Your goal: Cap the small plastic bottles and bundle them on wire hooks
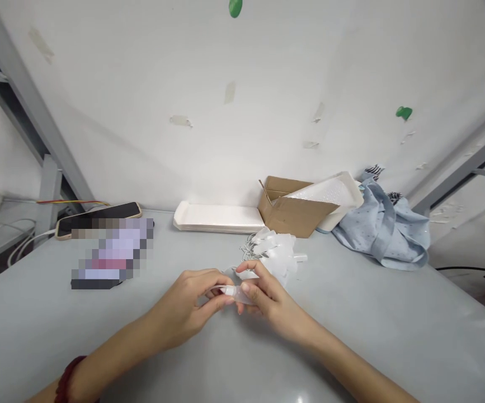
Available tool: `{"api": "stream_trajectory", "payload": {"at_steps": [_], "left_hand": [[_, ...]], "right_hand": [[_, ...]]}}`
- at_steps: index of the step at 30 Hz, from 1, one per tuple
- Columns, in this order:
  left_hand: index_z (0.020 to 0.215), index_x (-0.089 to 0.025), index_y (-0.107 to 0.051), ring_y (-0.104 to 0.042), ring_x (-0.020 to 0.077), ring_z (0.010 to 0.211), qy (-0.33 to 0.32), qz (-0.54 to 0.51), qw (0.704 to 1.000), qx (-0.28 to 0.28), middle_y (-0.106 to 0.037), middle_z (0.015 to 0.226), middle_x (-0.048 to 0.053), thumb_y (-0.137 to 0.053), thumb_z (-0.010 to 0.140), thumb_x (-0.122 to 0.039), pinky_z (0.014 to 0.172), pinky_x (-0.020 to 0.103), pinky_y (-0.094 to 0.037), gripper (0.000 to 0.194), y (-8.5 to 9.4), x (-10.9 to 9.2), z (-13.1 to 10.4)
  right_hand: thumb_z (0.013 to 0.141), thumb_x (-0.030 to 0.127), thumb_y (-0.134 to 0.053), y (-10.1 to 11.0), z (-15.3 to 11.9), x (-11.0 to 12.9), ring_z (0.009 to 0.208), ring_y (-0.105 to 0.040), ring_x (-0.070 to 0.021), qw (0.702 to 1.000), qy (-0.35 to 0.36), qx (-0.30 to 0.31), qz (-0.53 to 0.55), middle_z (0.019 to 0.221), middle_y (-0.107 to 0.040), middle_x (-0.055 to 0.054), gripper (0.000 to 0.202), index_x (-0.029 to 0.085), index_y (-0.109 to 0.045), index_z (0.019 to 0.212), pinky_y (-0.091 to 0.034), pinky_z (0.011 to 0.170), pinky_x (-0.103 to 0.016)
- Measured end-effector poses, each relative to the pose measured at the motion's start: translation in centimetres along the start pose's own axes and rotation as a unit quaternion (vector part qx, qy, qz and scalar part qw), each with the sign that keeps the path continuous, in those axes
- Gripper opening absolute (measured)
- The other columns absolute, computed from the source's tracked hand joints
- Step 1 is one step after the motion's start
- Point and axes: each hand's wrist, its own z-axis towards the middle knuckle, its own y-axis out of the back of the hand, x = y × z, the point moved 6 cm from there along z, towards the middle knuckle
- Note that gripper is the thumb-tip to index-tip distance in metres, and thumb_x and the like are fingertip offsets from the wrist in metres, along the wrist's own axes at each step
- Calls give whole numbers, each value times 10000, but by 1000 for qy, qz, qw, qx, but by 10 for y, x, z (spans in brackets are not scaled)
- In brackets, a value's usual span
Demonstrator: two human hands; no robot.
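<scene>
In the middle of the desk, my left hand (194, 299) pinches the white end of a small translucent plastic piece (238, 292). A thin pale cord loops out of that end between my left fingers. The fingers of my right hand (273, 302) are closed on the translucent body of the same piece, with the index finger raised. Much of the piece is covered by my fingers, so its exact kind does not show. Right behind my hands lies a pile of white translucent pieces (278, 249) with thin grey-white cords bunched at its left side.
A stack of white trays (221, 217) lies against the wall. Beside it stands an open cardboard box (298, 215) with a white tray (330, 193) leaning in it. A light blue cloth bag (387, 229) is at right. Two phones, one black (120, 212) and one blurred (120, 246), lie left.
</scene>
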Motion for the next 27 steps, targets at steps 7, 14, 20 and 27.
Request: {"api": "stream_trajectory", "payload": {"at_steps": [7, 14, 20, 27], "left_hand": [[848, -172, -644, -587, 150, 700, 114, -133, 985, -11, -657, 782, 7, -566, 812, -275, 649, 239, -469, 134, 2, 10, 1], [753, -164, -625, -559, 125, 574, 155, -191, 969, 21, -577, 569, -29, -512, 860, -399, 573, 220, -441, 281, -1, 18, 1], [641, -160, -558, -522, 117, 510, 43, -75, 996, -3, -551, 545, -10, -445, 900, -293, 506, 212, -402, 313, -5, 9, -2], [884, -160, -598, -522, 131, 611, -109, 83, 986, -92, -587, 706, 19, -459, 897, -201, 558, 220, -402, 146, -3, 1, -7]], "right_hand": [[879, 365, -520, 4, 2, 5, 580, -422, -97, 990, 69, -43, -113, 772, -550, 3, 239, 210, -460, 1052, -333, 518, -210], [907, 239, -438, 2, -7, 15, 596, -460, -119, 917, 214, -107, -318, 795, -576, -34, 179, 165, -484, 1063, -335, 531, -239], [923, 413, -409, 2, 0, 4, 454, -279, -73, 994, 46, -59, -77, 550, -349, 69, 277, 184, -482, 785, -235, 428, -202], [897, 452, -454, 5, 1, 3, 426, -232, -65, 997, 25, -78, -16, 504, -288, 94, 289, 186, -487, 791, -204, 409, -198]]}}
